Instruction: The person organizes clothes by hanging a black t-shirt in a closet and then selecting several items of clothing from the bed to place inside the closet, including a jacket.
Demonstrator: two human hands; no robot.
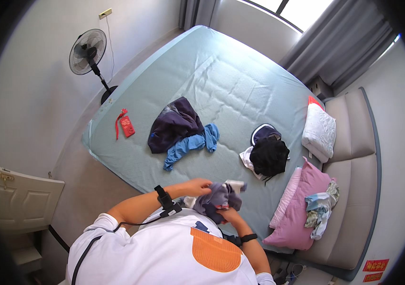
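Close to my body at the bed's near edge, I hold a bunched grey-purple garment with white and a bit of red showing in its folds. My left hand has its fingers closed on the upper left of the cloth. From the lower right, my right hand grips it. Beyond it lie a crumpled dark purple garment and a twisted blue garment, touching each other. Farther right is a heap with a black garment on top, white cloth under it and a navy, white-edged piece behind.
The bed has a pale green sheet. A red rectangular item with a cord lies at its left. Pink pillows, a patterned cloth and folded white bedding lie by the headboard. A fan stands far left.
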